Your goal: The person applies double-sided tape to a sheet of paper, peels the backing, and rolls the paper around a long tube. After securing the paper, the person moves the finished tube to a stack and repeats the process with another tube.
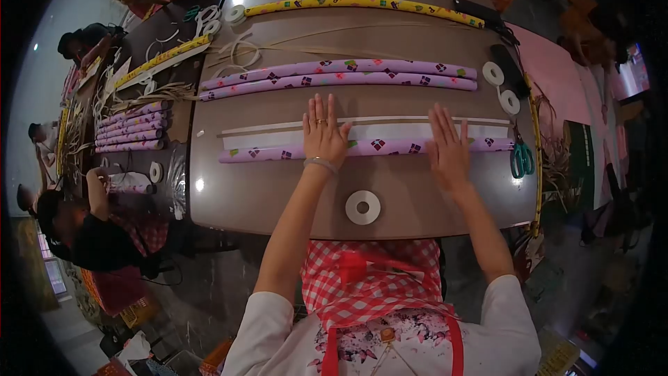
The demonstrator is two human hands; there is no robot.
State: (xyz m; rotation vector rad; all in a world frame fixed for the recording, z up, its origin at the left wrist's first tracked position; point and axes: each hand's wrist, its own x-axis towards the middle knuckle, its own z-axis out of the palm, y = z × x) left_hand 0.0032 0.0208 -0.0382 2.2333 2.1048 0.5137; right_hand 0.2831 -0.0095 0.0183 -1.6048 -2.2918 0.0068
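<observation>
A purple patterned roll (271, 152) lies across the table, with a white strip of its sheet (383, 131) spread flat along its far side and a tan-edged band at that strip's far edge. My left hand (325, 134) rests flat over the roll and the strip, left of the middle, fingers pointing away from me. Farther right, my right hand (447, 146) lies over the same roll, fingers stretched out. Neither hand is closed round anything. Between my forearms, nearer to me, sits a white tape roll (362, 207).
Beyond lie two purple rolls (341, 74) and a yellow roll (362, 4). Teal scissors (521, 160) and white tape rolls (510, 102) are at the right edge. Several purple rolls (132, 125) are stacked on the left table, where other people (90, 223) sit.
</observation>
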